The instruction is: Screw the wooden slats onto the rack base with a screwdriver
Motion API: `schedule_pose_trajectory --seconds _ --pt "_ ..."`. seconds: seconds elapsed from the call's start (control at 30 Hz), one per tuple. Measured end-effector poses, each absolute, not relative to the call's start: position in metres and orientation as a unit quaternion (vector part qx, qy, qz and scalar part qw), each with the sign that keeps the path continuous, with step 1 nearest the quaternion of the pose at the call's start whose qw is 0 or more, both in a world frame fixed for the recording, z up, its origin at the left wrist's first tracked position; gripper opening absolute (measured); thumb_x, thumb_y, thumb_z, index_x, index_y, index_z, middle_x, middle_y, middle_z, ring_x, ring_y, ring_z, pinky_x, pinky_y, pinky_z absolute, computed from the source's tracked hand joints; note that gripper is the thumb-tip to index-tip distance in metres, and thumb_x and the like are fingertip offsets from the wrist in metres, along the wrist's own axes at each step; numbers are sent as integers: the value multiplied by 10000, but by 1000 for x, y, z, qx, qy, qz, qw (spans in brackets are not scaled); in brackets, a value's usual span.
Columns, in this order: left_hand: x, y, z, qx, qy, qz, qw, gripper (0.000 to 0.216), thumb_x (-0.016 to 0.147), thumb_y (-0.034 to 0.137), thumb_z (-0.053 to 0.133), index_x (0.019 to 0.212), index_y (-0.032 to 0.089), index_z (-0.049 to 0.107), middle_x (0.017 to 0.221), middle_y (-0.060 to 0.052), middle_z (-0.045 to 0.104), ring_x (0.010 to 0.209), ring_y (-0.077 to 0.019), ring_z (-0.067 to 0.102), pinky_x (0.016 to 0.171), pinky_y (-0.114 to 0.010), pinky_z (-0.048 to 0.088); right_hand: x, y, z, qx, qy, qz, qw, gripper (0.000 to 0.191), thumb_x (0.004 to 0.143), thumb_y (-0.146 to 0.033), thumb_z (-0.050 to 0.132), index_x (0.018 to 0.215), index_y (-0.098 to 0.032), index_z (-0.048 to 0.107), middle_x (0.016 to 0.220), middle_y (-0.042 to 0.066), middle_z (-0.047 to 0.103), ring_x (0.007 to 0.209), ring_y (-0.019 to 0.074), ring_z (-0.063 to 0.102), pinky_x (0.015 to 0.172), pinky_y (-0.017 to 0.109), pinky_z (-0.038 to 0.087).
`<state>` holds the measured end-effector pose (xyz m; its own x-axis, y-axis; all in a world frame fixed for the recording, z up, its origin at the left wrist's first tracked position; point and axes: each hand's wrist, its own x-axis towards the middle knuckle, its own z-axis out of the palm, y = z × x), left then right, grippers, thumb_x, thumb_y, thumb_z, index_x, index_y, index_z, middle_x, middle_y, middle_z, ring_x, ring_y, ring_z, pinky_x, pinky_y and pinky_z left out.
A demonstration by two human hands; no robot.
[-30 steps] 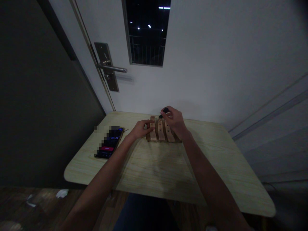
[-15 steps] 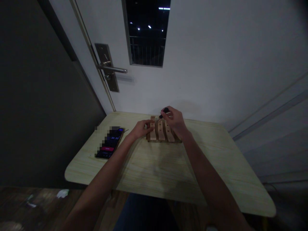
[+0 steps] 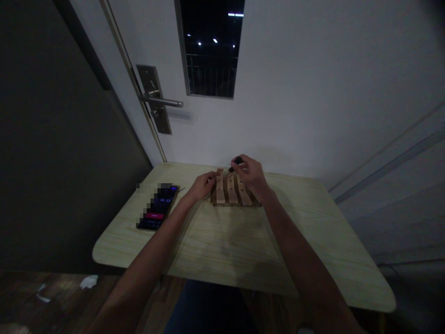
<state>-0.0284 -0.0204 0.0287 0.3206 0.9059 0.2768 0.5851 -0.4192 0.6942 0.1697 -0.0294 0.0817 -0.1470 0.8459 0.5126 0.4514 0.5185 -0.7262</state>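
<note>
A small wooden board (image 3: 236,204) lies near the far edge of the table, with several wavy light wooden strips (image 3: 232,196) across it. Dark dots, holes or screws, show on the strips. My right hand (image 3: 251,174) is closed round the black handle of a screwdriver (image 3: 238,160). Its thin shaft slants down to the left, toward the top of the middle strip; whether the tip touches is too small to tell. At the board's left edge, my left hand (image 3: 203,185) grips the side with bent fingers near the top of the left strip.
On the left of the pale wooden table (image 3: 208,250) lies a phone (image 3: 158,208) with a lit screen, partly pixelated. A thin small item (image 3: 181,189) is beside it. Behind the table rises a white door (image 3: 295,93) with a metal handle (image 3: 163,100).
My left thumb and fingers have drawn back a little from the left strip toward the board's edge. The screwdriver has shifted slightly in my right hand. The whole view has moved a little.
</note>
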Motion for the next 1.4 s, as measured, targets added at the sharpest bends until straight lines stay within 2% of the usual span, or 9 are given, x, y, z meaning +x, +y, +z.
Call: schedule_pose_trajectory --seconds 0.17,0.33,0.5,0.7,0.77,0.9,1.03,1.13,1.4 --pt "-41 -9 20 715 505 409 258 445 712 88 348 1049 130 635 812 -32 646 817 -150 591 837 -302 455 169 -30 84 -443 -728 211 479 288 834 -479 548 841 -194 591 751 25 659 646 126 640 606 243 529" --pt "-50 1 10 673 491 408 374 441 561 47 405 916 114 659 761 -33 648 685 -116 578 716 -273 486 168 -28 84 -438 -732 212 477 315 835 -506 540 850 -195 590 751 24 660 653 130 647 621 249 534" --pt "-49 -2 13 581 476 503 428 392 616 157 605 1007 133 618 901 -68 686 838 -155 655 809 -315 517 168 -27 84 -434 -736 217 471 357 823 -550 538 851 -198 590 749 23 660 641 132 644 604 249 535" --pt "-41 -11 27 541 449 530 474 491 590 392 764 965 96 650 815 -86 709 791 -189 676 802 -352 541 167 -30 87 -426 -739 214 477 325 840 -507 538 856 -187 591 772 32 660 636 125 643 616 247 533" --pt "-38 -12 29 559 455 522 455 428 637 428 736 910 104 673 832 -94 714 809 -192 672 795 -345 538 166 -31 88 -425 -739 216 476 317 841 -501 539 858 -189 590 771 29 659 631 124 642 611 246 532" --pt "-32 -16 33 625 487 506 340 240 722 339 670 838 131 703 945 -95 707 840 -163 635 756 -280 509 166 -32 89 -425 -739 209 479 317 840 -501 542 851 -188 593 767 30 657 637 127 641 602 245 528" --pt "-27 -19 35 674 505 456 287 230 765 276 626 935 144 708 890 -72 712 715 -133 593 648 -241 463 167 -31 88 -430 -737 216 474 339 833 -522 545 856 -187 588 772 32 654 654 130 645 604 243 527" --pt "-23 -19 34 695 494 448 269 260 754 230 634 997 158 693 863 -47 721 715 -134 600 679 -242 463 166 -31 86 -425 -734 224 480 328 837 -512 545 893 -190 578 796 29 651 661 127 644 603 238 525" --pt "-16 -16 26 715 497 437 227 151 745 213 654 875 170 718 835 -27 726 738 -148 619 754 -261 469 159 -29 84 -396 -752 207 484 262 857 -458 538 920 -206 567 808 10 641 711 124 635 652 238 515"
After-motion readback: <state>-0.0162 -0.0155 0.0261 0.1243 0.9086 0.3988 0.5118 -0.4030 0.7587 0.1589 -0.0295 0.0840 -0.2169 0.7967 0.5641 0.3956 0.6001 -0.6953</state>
